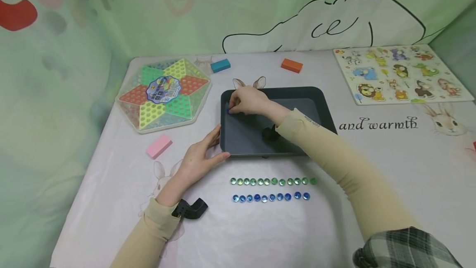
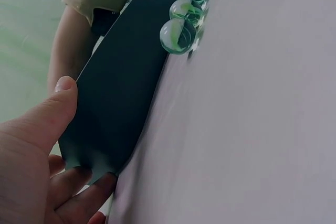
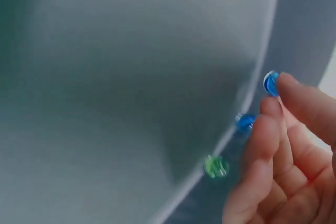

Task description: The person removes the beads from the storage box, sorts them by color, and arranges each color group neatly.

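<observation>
A blue marble (image 3: 271, 83) is pinched between the thumb and fingertip of my right hand (image 1: 247, 100), over the left part of the dark grey tray (image 1: 245, 139). Below those fingers in the right wrist view, another blue marble (image 3: 245, 121) and a green marble (image 3: 216, 166) lie by the tray's wall. My left hand (image 1: 195, 160) rests against the tray's front left corner, thumb on the front wall and extended fingers along the left side. In front of the tray run a row of green marbles (image 1: 274, 181) and a row of blue marbles (image 1: 280, 197).
A star-shaped Chinese checkers board (image 1: 163, 94) lies at left. Around the tray are a pink block (image 1: 159, 146), a blue block (image 1: 220, 65) and an orange block (image 1: 291, 65). An animal puzzle board (image 1: 403, 73) sits at the back right, before the green curtain.
</observation>
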The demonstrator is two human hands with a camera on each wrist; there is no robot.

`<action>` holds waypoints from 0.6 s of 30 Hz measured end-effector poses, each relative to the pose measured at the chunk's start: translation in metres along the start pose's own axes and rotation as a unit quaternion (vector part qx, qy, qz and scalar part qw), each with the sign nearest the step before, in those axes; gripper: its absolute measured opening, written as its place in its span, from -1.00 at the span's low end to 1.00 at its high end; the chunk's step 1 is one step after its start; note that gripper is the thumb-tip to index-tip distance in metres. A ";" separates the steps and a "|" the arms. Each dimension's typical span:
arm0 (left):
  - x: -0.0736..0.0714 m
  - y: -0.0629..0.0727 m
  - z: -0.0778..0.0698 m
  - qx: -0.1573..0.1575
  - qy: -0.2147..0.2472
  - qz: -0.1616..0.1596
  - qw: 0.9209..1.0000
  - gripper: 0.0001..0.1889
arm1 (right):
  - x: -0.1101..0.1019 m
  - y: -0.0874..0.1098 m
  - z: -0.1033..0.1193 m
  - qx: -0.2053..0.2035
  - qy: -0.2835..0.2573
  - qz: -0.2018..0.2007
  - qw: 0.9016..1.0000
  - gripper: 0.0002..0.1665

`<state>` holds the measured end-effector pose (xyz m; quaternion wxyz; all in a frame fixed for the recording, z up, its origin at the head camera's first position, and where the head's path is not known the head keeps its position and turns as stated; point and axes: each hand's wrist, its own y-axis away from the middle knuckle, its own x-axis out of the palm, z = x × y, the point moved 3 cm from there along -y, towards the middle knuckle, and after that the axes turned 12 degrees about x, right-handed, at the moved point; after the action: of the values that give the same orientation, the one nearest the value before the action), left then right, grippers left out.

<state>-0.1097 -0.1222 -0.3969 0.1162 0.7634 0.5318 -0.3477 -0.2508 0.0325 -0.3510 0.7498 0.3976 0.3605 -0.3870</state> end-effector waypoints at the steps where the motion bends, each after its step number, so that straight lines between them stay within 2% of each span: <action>1: 0.000 0.000 0.000 0.000 -0.001 0.000 1.000 -0.18 | -0.002 0.002 -0.002 -0.008 -0.010 0.007 1.000 -0.78; 7: 0.001 -0.001 0.000 -0.005 0.000 0.003 1.000 -0.18 | -0.021 0.023 -0.012 -0.060 -0.060 0.052 0.995 -0.83; 18: 0.001 0.001 0.000 -0.019 0.000 0.006 1.000 -0.19 | -0.053 0.090 -0.046 -0.045 -0.112 0.092 0.988 -0.85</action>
<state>-0.1088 -0.1215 -0.3974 0.1327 0.7644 0.5337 -0.3364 -0.2072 0.1226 -0.2968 0.8349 0.3497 0.2531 -0.3415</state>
